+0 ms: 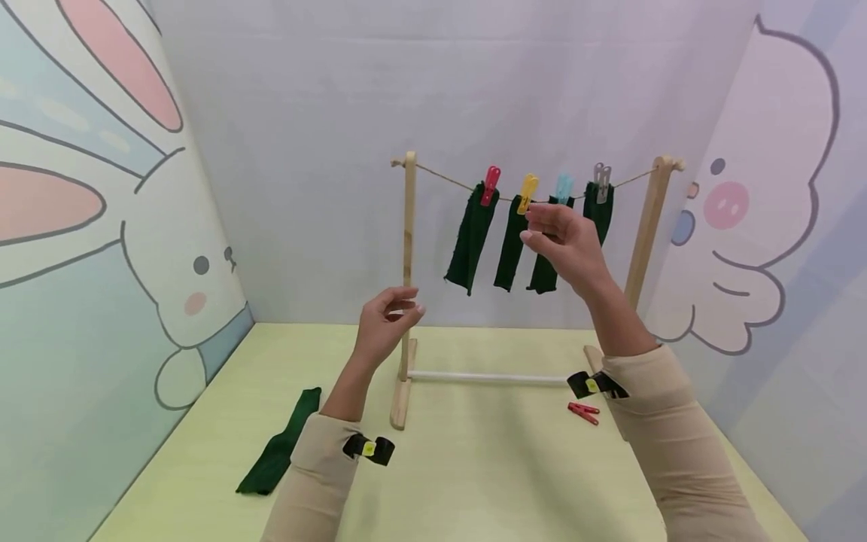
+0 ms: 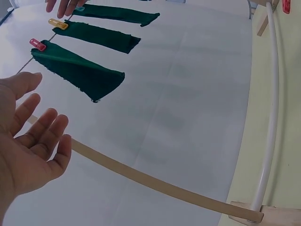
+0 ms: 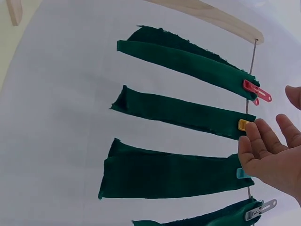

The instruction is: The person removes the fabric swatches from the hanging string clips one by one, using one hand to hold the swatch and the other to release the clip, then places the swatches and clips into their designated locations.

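Observation:
Four dark green cloth strips hang from a string (image 1: 443, 177), pegged by a red clothespin (image 1: 491, 185), a yellow clothespin (image 1: 527, 193), a light blue clothespin (image 1: 564, 187) and a grey clothespin (image 1: 602, 182). My right hand (image 1: 567, 245) is raised in front of the line, fingers loosely bent, fingertips right by the yellow clothespin. It partly covers the light blue one's strip in the head view. Lower and to the left, my left hand (image 1: 389, 325) hovers before the left wooden post (image 1: 409, 226), fingers relaxed with nothing between them. The nearest strip (image 2: 77, 69) hangs beyond its fingertips in the left wrist view.
A green cloth strip (image 1: 281, 448) lies on the pale yellow table at left. Red clothespins (image 1: 584, 412) lie near the rack's right foot. The rack has a right wooden post (image 1: 649, 233) and a white lower bar (image 1: 488, 377). Cartoon-printed panels stand at both sides.

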The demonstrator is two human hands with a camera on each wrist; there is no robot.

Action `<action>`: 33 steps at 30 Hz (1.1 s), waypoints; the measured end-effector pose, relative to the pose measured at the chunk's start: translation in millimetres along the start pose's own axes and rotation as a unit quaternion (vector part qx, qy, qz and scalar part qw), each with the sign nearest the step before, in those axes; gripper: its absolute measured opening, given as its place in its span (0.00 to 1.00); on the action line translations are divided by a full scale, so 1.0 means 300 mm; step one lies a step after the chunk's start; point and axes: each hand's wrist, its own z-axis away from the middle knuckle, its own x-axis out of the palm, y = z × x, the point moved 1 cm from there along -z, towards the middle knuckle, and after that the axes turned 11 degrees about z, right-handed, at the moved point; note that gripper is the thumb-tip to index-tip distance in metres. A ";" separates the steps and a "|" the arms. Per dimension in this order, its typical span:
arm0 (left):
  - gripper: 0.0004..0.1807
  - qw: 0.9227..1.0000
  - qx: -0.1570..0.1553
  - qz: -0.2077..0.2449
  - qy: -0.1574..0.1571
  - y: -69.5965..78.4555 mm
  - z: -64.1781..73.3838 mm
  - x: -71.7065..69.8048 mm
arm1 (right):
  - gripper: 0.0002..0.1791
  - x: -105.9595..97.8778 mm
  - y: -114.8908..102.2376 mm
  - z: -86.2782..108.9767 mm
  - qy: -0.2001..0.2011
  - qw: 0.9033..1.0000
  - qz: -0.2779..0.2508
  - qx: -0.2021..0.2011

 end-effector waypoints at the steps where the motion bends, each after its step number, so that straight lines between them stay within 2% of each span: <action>1: 0.16 1.000 -0.001 -0.001 -0.001 0.001 -0.004 0.005 | 0.23 -0.002 -0.005 -0.006 0.000 1.000 0.001 0.001; 7: 0.17 1.000 -0.003 -0.003 -0.010 0.008 -0.024 0.033 | 0.24 -0.004 -0.031 -0.030 0.004 1.000 0.002 -0.004; 15: 0.21 1.000 -0.001 0.002 -0.013 -0.110 -0.092 0.048 | 0.22 -0.001 -0.058 -0.067 0.013 1.000 0.002 -0.023; 22: 0.21 1.000 0.009 -0.020 -0.008 -0.122 -0.124 0.079 | 0.22 0.010 -0.080 -0.096 0.011 0.999 -0.005 -0.038; 33: 0.22 0.999 -0.012 -0.026 0.019 -0.143 -0.176 0.123 | 0.23 0.033 -0.106 -0.141 0.021 1.000 -0.017 -0.007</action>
